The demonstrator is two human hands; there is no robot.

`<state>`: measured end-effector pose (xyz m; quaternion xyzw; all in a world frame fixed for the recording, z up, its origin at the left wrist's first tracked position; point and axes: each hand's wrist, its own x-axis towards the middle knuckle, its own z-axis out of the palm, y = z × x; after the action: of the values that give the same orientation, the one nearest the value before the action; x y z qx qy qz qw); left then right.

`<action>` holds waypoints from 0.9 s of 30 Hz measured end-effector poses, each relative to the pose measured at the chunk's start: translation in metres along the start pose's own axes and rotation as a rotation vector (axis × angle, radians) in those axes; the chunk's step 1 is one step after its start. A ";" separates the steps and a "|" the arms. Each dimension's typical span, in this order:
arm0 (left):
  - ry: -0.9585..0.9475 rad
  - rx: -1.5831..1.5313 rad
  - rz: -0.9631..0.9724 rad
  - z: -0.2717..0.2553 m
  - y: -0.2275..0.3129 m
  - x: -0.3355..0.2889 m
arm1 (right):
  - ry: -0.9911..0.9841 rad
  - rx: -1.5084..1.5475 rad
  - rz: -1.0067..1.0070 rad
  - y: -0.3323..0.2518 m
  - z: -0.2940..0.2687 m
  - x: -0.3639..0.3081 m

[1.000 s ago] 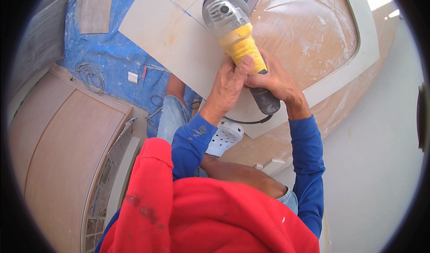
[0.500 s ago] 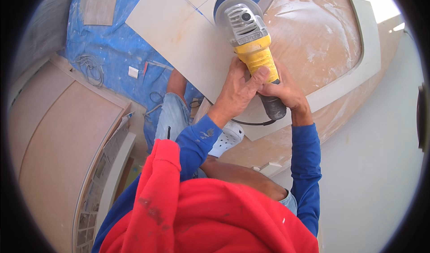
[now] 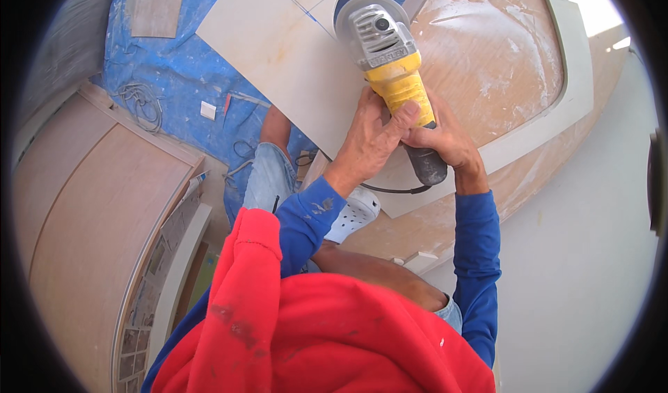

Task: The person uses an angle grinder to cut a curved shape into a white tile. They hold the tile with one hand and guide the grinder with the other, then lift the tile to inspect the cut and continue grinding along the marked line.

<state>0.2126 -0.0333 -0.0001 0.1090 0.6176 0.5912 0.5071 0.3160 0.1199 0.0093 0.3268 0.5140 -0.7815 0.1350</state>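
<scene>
Grinder, set over the panel, contact unclear, lies between left hand, grasping its yellow body from the left, and right hand, clasped around it near the black rear end.

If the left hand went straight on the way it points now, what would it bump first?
The yellow power tool, most likely: the left hand is touching its body. How far below the pale board lies is hard to tell.

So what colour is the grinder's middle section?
The grinder's middle section is yellow, as the head camera view shows.
</scene>
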 end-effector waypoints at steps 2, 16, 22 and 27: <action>-0.001 0.001 -0.009 0.000 0.001 -0.001 | 0.001 -0.001 -0.007 -0.001 0.000 -0.001; -0.010 0.039 -0.018 -0.002 0.000 0.001 | 0.006 0.005 0.009 -0.001 0.000 0.001; -0.004 0.026 -0.034 -0.001 0.000 -0.001 | 0.010 0.002 0.012 0.000 0.000 -0.001; -0.008 0.028 -0.035 -0.001 -0.001 0.000 | -0.001 0.006 0.021 0.000 -0.001 0.000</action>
<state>0.2126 -0.0342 -0.0005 0.1076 0.6257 0.5730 0.5183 0.3164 0.1207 0.0092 0.3324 0.5080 -0.7818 0.1425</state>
